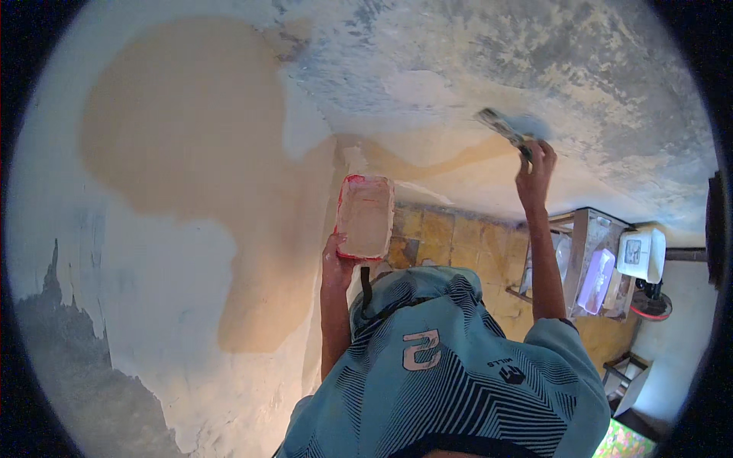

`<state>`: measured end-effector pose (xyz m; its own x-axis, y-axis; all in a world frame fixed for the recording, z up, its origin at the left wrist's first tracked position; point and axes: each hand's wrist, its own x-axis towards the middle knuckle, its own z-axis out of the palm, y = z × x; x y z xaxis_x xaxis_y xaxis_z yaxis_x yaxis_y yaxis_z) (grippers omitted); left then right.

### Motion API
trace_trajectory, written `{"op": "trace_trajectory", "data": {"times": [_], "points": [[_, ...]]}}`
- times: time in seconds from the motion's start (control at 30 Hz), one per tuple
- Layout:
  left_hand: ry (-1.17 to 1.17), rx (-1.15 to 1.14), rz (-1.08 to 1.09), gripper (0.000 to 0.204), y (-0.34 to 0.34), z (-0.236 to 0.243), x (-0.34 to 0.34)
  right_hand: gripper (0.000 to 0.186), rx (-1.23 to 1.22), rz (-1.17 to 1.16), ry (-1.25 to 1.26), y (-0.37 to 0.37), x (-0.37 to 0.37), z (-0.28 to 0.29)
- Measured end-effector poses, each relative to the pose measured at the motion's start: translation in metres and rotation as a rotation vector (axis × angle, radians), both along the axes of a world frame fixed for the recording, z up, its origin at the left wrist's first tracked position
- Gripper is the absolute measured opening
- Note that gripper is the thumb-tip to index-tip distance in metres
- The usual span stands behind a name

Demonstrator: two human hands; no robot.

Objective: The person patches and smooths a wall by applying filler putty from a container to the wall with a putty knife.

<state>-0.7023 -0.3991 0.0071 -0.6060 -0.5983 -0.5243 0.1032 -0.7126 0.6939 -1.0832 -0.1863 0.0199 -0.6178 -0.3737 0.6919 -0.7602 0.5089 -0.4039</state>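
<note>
Two walls are the largest things around you: one on your left (175, 298) and one in front (427, 84). The left wall carries one large tan patch (183, 114); the front wall carries a tan band low down, and its upper part is mottled grey. Next comes one floor (427, 227), with yellow-brown tiles. You wear one teal shirt (489, 359) with dark lines.

At your right side stands one wooden counter (598, 221), and on it lies one purple container (595, 282). Near its far end there is one white container (641, 254), and just beside this one round thing with a reddish rim (651, 307), too small to name surely.

You have two hands in view, and each one holds one thing. The left hand (334, 252) is closed on the lower left side of one red-rimmed tray (372, 178), which is near the corner of the walls; pale material coats its inside. The right hand (537, 168) is raised, with fingers narrow around one flat tool (500, 126). This tool is blurred before the front wall; I cannot tell if it touches.
</note>
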Motion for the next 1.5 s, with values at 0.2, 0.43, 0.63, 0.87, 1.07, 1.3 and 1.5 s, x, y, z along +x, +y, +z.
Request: {"op": "trace_trajectory", "data": {"times": [0.2, 0.43, 0.63, 0.87, 1.07, 1.3, 1.5], "points": [[0.083, -0.007, -0.011, 0.072, 0.000, 0.016, 0.004, 0.026, 0.006, 0.171, -0.064, -0.019, 0.041, -0.005], [0.096, 0.016, 0.002, 0.072, -0.002, 0.014, 0.014, 0.033, 0.078, 0.256, 0.030, -0.127, 0.074, 0.040], [0.079, 0.029, 0.029, 0.070, -0.004, 0.010, 0.019, 0.035, 0.112, 0.147, 0.047, -0.141, 0.072, 0.045], [0.078, 0.016, 0.019, 0.071, -0.019, -0.001, 0.024, 0.024, 0.079, 0.077, 0.086, -0.076, 0.039, 0.040], [0.084, 0.003, 0.031, 0.070, -0.022, 0.005, 0.014, 0.030, 0.003, 0.144, 0.140, -0.055, 0.039, 0.048], [0.127, 0.042, -0.016, 0.068, -0.021, 0.016, 0.009, 0.026, 0.043, 0.154, 0.027, -0.134, 0.072, 0.071], [0.140, 0.038, -0.038, 0.072, -0.023, 0.013, 0.007, 0.025, 0.026, 0.061, 0.124, -0.078, 0.035, 0.060]]}}
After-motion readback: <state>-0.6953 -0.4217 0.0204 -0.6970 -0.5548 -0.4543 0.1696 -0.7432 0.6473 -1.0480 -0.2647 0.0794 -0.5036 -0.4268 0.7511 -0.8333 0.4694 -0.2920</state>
